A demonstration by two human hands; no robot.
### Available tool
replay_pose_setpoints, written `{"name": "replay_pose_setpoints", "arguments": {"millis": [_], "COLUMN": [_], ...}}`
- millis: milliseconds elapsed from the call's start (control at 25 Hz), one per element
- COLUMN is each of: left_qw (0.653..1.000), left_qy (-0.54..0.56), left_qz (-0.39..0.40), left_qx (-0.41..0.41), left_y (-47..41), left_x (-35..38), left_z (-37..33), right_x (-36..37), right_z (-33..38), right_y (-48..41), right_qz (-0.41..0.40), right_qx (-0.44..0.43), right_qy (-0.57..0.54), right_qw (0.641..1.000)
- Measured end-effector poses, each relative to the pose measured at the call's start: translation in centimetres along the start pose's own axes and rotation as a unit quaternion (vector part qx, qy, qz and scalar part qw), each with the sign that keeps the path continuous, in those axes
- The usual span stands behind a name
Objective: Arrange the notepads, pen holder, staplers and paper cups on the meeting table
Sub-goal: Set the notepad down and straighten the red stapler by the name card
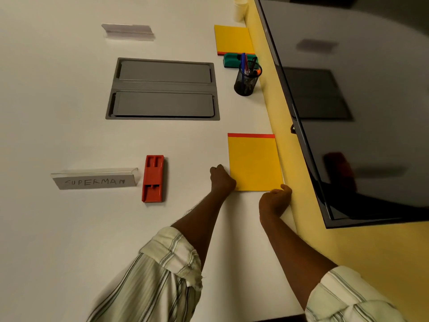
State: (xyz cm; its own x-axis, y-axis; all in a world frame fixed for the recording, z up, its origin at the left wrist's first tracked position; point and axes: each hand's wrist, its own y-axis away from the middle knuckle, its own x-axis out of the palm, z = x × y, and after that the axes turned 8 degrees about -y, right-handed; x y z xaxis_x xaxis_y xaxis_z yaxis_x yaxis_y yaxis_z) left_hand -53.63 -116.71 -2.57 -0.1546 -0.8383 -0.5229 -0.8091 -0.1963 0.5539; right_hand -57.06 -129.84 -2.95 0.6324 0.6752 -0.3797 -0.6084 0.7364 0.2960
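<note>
Name plate (94, 181) reads "SUPERMAN" — handwritten. The yellow notepad (254, 162) lies flat by the table's (58, 101) right edge. The right hand (276, 198) pinches its near corner, and the left hand (221, 178) is curled against its left side — can't tell if it grips.

Along the counter's (69, 112) right edge: near notepad (254, 162), yellow, red-bound, flat; upright mesh pen holder (246, 81); green stapler (232, 59) beside far notepad (233, 39); paper cups (240, 8). Red stapler (153, 178) lies further left.

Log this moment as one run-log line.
object: near notepad, lying flat | left hand: holds its near-left corner | right hand: holds its near-right corner | red stapler: apart, untouched
</note>
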Motion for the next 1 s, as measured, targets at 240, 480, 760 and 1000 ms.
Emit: {"name": "replay_pose_setpoints", "arguments": {"millis": [240,480,760,1000], "left_qw": [0.995,0.981,0.977,0.98], "left_qy": [0.032,0.063,0.083,0.086], "left_qz": [-0.092,-0.182,-0.193,-0.178], "left_qx": [-0.017,-0.026,-0.032,-0.02], "left_y": [2.0,4.3,4.0,3.8], "left_x": [-3.7,-7.2,-9.6,-8.8], "left_z": [4.3,8.6,9.6,8.2], "right_x": [3.6,6.5,6.2,6.2], "right_z": [-1.8,-2.4,-3.0,-3.1], "right_y": [5.3,7.4,5.8,5.8], "right_qz": [0.162,0.3,0.279,0.271], "right_qx": [-0.263,-0.36,-0.326,-0.323], "right_qy": [0.185,0.506,0.566,0.558], "right_qw": [0.933,0.725,0.704,0.715]}}
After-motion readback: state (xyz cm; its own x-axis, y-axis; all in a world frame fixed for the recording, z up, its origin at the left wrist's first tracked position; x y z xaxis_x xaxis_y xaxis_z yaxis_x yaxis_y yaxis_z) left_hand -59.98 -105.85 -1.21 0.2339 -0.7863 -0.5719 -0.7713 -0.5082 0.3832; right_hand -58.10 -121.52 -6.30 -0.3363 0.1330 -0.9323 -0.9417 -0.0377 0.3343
